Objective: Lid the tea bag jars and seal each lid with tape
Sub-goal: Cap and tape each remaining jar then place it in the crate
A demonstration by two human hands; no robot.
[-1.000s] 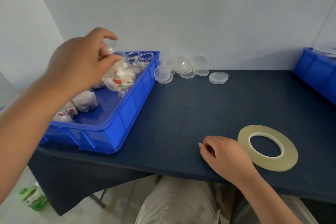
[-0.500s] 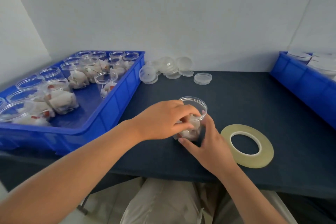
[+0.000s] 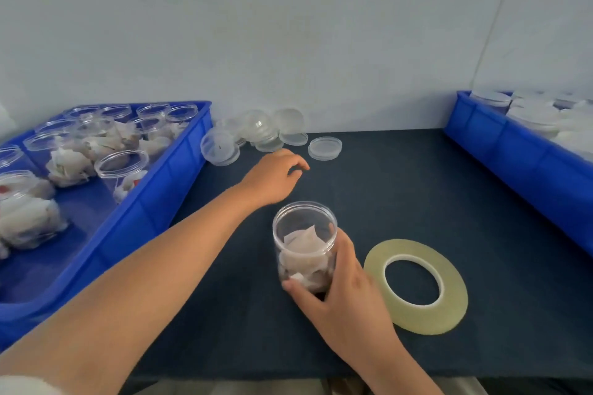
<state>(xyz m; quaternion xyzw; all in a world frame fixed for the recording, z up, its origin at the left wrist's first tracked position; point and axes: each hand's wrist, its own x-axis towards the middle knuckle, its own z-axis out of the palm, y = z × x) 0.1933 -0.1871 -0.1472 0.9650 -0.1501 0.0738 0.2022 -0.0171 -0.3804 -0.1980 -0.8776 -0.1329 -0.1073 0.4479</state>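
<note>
Holding the unlidded jar
My right hand (image 3: 343,295) curls round the tea bag jar (image 3: 305,244), left of the tape roll (image 3: 417,314); my left hand (image 3: 272,178), fingers loosely curled and empty, is near the far lids (image 3: 324,148).

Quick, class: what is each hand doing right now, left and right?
Left hand: open, holding nothing, near the lids.
Right hand: holding the unlidded jar.

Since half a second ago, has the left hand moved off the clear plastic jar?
Yes. The left hand left the clear plastic jar beside the yellowish tape roll and reached toward the clear round lids.
</note>
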